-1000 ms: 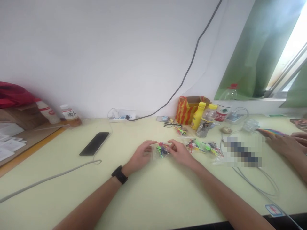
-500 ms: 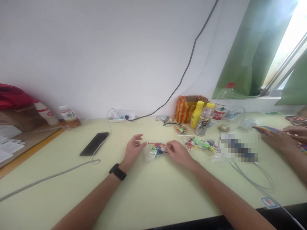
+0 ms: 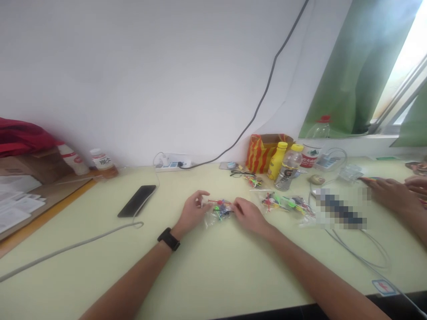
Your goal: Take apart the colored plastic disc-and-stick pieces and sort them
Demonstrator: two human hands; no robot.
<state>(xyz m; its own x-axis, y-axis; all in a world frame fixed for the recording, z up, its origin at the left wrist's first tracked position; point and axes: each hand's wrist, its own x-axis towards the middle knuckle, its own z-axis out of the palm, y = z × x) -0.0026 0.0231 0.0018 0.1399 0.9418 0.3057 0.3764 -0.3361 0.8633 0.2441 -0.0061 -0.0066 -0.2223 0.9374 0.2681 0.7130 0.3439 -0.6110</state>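
A small clear plastic bag (image 3: 211, 218) lies on the table between my hands, with colourful thin plastic pieces (image 3: 221, 211) in or on it, blue, green and black. Across its top runs a slim red plastic piece (image 3: 218, 202) with a rounded middle. My right hand (image 3: 249, 217) is closed, its thumb and fingers pinched at the right end of the red piece. On the other side, my left hand (image 3: 193, 212) has curved fingers held apart, the thumb beside the bag's left edge. Something whitish shows between its fingers, too blurred to name.
Right of my hands lie more bagged colourful pieces (image 3: 287, 203). Behind stand a striped paper bag (image 3: 258, 153), a yellow bottle (image 3: 277, 161) and a clear bottle (image 3: 289, 168). A phone (image 3: 137, 201) with a cable lies left. Another person's hand (image 3: 393, 195) works at far right.
The view has shifted slightly, moving the scene a little to the right. My left fingers are curled a bit more over the bag's left side. My right hand keeps its pinch.
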